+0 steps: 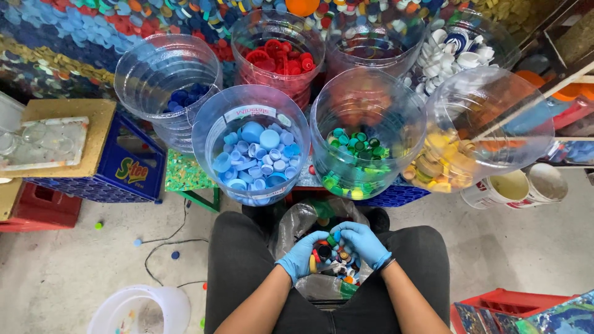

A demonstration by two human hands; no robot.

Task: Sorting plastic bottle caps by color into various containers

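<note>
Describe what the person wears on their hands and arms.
Both the left hand and the right hand wear thin, light blue disposable gloves that end at the wrists. A dark band circles the right wrist just past the glove cuff. The forearms are bare, with no sleeves in view. No markings show on the gloves.

Clear tubs are crowding the stand ahead: the light-blue cap tub (250,148) and green cap tub (365,139) are touching at the near edge, leaving no gap between them. Only their open tops are offering room from above. A thin wooden stick (532,102) is slanting across the yellow cap tub (479,133), partly barring its mouth.
</note>
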